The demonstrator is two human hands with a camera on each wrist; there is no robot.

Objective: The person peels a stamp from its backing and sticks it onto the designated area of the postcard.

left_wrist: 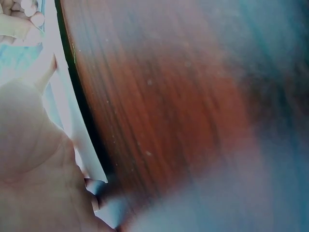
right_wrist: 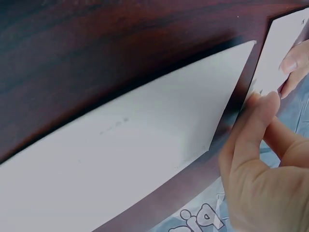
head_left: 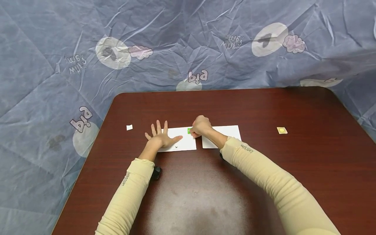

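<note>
My left hand (head_left: 160,141) lies with spread fingers on the left white sheet (head_left: 186,145), which has a small dark mark near its front edge. At that sheet's far right corner, my right hand (head_left: 202,125) pinches a small green square (head_left: 189,131) with curled fingers. In the right wrist view, the right thumb and fingertips (right_wrist: 270,104) meet right at the sheet's edge, hiding the green square. A second white sheet (head_left: 229,131) lies to the right across a narrow gap, partly under my right forearm. The left wrist view shows my left palm (left_wrist: 29,130) beside the sheet edge.
On the dark reddish-brown table (head_left: 249,107), a small white square (head_left: 129,127) lies off to the left. A small yellow square (head_left: 282,130) lies far to the right. A blue-grey printed sheet (head_left: 176,39) hangs behind the table's far edge.
</note>
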